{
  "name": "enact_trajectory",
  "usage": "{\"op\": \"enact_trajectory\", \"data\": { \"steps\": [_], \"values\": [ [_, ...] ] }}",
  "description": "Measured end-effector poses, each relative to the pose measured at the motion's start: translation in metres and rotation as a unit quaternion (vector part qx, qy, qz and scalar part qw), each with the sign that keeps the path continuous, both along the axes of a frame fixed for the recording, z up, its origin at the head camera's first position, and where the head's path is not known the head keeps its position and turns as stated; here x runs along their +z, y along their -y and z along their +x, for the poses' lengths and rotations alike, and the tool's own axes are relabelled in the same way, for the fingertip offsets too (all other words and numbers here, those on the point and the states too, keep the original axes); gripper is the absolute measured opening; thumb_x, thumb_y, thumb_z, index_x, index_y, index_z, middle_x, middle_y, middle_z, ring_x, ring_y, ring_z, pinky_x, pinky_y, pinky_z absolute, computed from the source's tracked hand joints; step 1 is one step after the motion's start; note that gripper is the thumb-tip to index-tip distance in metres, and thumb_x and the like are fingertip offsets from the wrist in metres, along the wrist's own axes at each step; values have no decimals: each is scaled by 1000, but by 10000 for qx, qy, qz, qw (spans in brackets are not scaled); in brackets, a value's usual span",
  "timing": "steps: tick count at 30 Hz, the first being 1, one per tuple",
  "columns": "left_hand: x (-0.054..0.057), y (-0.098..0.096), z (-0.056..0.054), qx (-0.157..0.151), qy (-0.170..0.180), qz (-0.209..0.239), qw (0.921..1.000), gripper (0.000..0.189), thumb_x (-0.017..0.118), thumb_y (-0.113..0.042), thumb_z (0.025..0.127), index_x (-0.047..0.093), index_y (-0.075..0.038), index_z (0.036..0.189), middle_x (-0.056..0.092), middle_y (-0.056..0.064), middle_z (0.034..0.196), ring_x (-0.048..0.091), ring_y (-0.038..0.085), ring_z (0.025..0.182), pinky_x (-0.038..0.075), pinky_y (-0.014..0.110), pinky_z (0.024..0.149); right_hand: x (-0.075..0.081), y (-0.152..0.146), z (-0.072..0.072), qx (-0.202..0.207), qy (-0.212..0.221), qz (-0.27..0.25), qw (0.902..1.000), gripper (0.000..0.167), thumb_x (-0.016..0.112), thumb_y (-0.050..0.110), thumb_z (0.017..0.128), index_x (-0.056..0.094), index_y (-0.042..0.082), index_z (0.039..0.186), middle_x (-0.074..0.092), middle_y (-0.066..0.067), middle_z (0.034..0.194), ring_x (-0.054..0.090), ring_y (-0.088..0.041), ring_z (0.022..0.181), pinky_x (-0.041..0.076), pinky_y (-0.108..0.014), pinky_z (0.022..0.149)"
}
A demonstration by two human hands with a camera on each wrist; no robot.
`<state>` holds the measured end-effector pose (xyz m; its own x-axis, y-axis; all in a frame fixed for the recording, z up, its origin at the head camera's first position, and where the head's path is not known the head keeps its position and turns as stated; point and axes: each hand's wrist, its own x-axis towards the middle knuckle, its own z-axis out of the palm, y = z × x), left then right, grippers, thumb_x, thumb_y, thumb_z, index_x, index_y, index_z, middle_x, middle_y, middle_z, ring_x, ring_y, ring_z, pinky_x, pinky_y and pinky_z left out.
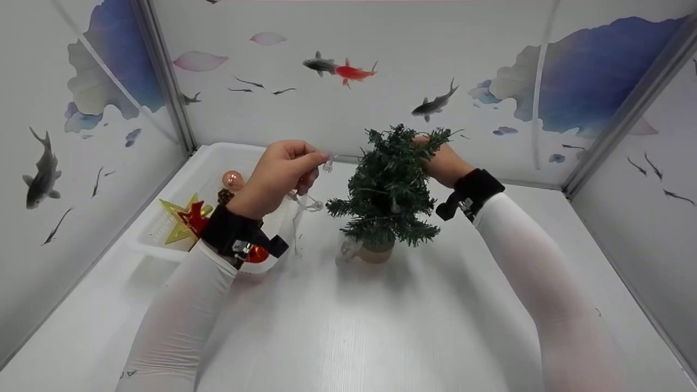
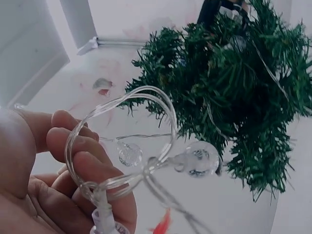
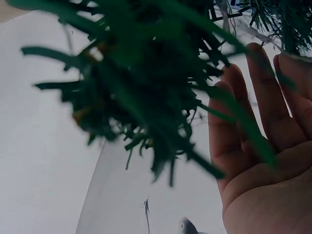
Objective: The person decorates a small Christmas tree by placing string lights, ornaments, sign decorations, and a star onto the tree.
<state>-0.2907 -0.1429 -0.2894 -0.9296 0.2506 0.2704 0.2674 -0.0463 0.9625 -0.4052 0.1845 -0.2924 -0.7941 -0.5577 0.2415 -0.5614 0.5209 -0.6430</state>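
Note:
A small green artificial tree stands in a tan pot at mid table. My left hand is just left of its top and pinches a clear light string whose loops hang below the fingers. In the left wrist view the fingers curl round the looped string, with round clear bulbs beside the tree. My right hand is at the tree's upper right, partly hidden by branches. Its palm and straight fingers lie against the branches.
A white tray at the left holds a gold star, a red star, a pink ball and a red ball. Panel walls painted with fish close in the white table on three sides.

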Motion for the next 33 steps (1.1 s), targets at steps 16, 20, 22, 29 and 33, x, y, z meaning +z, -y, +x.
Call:
{"op": "enact_trajectory", "data": {
  "steps": [16,20,22,29,33],
  "values": [
    [-5,-1,37,-721,111,699,9949,37,66,-20,92,59,10,113,66,13,82,61,20,68,51,26,56,-28,-51,18,-281,1470,-3376,9293,22,66,6,90,62,-3,110,66,-14,103,63,-29,101,55,-34,82],
    [-3,-5,44,-905,150,747,9930,33,65,-20,93,60,5,114,67,15,88,63,23,79,53,29,61,-34,-56,42,-592,738,-3717,9235,29,70,11,89,62,-6,111,67,-14,97,62,-25,91,53,-28,70],
    [-4,-7,47,-1004,196,692,9923,31,66,-19,93,61,3,114,68,17,91,64,26,80,55,32,63,-36,-54,56,-667,313,-3905,9176,27,70,10,89,63,-7,108,65,-14,89,60,-23,79,51,-26,63],
    [-7,-11,50,-1037,326,388,9933,33,69,-18,90,60,2,115,70,21,96,68,37,88,57,49,74,-39,-29,112,-165,-1016,-3820,9184,15,66,1,89,64,-10,100,60,-19,76,56,-23,61,46,-27,53],
    [-9,-11,52,-1027,347,288,9937,34,69,-18,90,60,2,115,70,21,96,68,39,89,56,51,76,-36,-3,143,637,-1400,-3177,9356,13,61,-14,86,65,-10,98,62,-18,75,57,-21,58,48,-26,51]
  ]
}}
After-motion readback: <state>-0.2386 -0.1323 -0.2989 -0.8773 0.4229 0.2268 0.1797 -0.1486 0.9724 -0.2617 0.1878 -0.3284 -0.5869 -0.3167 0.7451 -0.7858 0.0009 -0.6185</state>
